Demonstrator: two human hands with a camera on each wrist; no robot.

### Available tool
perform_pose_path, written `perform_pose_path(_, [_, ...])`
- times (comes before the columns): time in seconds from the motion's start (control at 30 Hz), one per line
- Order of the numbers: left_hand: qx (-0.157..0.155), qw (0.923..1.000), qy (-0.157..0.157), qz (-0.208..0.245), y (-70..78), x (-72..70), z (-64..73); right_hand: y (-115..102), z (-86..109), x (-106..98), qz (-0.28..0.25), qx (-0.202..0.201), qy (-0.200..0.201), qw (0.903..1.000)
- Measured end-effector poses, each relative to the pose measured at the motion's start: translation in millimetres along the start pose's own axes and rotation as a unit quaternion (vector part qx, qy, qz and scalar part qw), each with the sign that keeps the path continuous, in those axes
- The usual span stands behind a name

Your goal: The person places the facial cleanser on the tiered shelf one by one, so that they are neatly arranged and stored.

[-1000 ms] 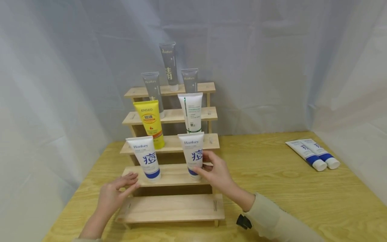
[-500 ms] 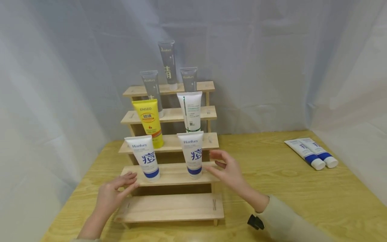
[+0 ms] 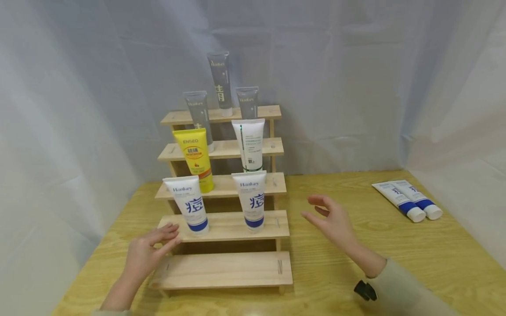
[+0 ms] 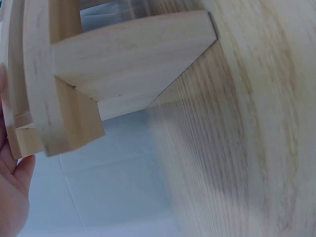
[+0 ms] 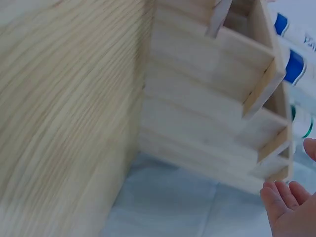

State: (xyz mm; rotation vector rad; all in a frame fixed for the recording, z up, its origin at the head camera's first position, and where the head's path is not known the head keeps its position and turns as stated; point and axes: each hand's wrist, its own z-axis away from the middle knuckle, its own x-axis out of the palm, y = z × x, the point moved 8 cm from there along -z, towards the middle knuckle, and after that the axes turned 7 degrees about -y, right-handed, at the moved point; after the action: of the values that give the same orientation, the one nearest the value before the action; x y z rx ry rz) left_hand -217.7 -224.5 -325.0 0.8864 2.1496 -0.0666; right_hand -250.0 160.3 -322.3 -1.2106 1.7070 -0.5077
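My left hand (image 3: 148, 250) holds the left end of a tiered wooden display stand (image 3: 221, 270), its fingers over the second shelf from the bottom and its thumb by the front edge. On that shelf two white squeeze tubes with blue bands stand upright: the left tube (image 3: 189, 204) and the right tube (image 3: 251, 199). My right hand (image 3: 334, 221) is apart from the stand, to its right, with nothing between thumb and loosely bent fingers. The right wrist view shows this hand (image 5: 294, 207) beside the stand's end. In the left wrist view, only part of the left hand (image 4: 12, 192) shows.
Higher shelves bear a yellow tube (image 3: 195, 158), a white tube with green print (image 3: 250, 142) and three grey tubes, including the top grey tube (image 3: 220, 81). Two more white-and-blue tubes (image 3: 409, 199) lie on the wooden table (image 3: 336, 272) at right. A pale curtain (image 3: 336, 87) hangs behind.
My right hand has let go of the right white-and-blue tube and moved away to the right. That tube stays standing on the shelf. The left hand has kept its place.
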Motion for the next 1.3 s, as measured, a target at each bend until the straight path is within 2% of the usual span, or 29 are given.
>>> perform_pose_path(0.2, [-0.016,0.9999,-0.007,-0.003,-5.4,2.1,0.5,22.5,2.9,-26.5,0.060,0.023,0.016,0.9978])
perform_pose_path(0.63, [-0.012,0.9999,-0.007,0.007,-4.7,1.7,-0.3,65.2,7.4,-80.1,0.159,0.061,0.048,0.9842])
perform_pose_path(1.03, [-0.005,0.9999,-0.004,-0.015,-0.8,-0.2,-0.1,107.8,14.2,-141.8,0.250,0.121,0.086,0.9567])
perform_pose_path(1.3, [-0.006,0.9999,-0.006,-0.013,-1.2,0.1,-0.7,143.8,23.0,-180.3,0.288,0.189,0.080,0.9354])
